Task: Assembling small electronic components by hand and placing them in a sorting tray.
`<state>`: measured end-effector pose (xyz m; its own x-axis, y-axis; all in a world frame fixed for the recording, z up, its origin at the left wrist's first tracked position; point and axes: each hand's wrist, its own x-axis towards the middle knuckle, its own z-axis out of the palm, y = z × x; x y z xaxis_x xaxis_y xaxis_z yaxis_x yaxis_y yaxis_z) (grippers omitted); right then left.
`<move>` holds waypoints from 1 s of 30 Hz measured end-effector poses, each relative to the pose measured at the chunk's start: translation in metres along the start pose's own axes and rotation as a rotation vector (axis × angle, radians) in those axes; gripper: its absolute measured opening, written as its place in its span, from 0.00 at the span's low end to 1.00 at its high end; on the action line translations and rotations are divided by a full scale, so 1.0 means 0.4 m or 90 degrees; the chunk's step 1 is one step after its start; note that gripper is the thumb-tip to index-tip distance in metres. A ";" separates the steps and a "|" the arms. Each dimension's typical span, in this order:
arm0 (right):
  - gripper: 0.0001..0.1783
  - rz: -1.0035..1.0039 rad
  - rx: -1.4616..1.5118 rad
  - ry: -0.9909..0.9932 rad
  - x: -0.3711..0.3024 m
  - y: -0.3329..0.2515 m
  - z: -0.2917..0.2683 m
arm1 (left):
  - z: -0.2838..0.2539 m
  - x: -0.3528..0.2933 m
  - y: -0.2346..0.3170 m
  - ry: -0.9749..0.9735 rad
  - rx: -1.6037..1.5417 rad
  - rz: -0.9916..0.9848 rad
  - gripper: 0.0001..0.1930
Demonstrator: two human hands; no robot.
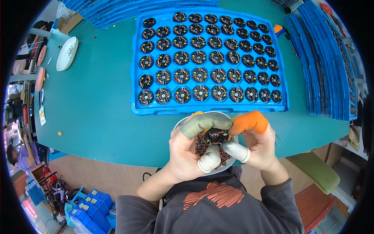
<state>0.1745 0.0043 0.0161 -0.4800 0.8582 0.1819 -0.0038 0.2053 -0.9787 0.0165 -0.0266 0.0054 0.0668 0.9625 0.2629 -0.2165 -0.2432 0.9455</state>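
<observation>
Both my hands hold a round black part (215, 136) with small yellow bits on it, the same kind as those in the tray. My left hand (183, 150), with grey-green and white finger covers, grips its left side. My right hand (260, 145), with an orange cover on the forefinger and a whitish one on the thumb, pinches its right side; whether a small piece sits between those fingertips is hidden. Under the hands is a white bowl (225, 168) of many small black and copper-coloured components (200, 145). Past it lies a blue tray (206, 110) with rows of round black parts (200, 93).
Stacked blue trays (323, 66) stand at the right, and more (113, 11) at the back. A white dish (67, 54) sits at the far left of the green table (97, 101). Blue-handled pliers (291, 41) lie beside the tray. Another person (31, 154) is at the far left.
</observation>
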 end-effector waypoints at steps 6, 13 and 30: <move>0.16 0.037 0.063 0.025 -0.007 0.007 0.009 | 0.005 0.000 -0.012 0.007 0.036 0.039 0.16; 0.18 0.131 0.246 0.014 -0.004 0.007 -0.004 | -0.032 0.017 0.002 -0.069 0.125 -0.004 0.23; 0.16 -0.219 -0.271 0.015 0.010 -0.002 0.024 | -0.020 0.005 -0.021 0.035 -0.245 -0.074 0.18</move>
<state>0.1641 0.0030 0.0166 -0.4937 0.7175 0.4913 0.2009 0.6438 -0.7383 0.0106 -0.0215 -0.0037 0.0630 0.9884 0.1383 -0.5605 -0.0796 0.8243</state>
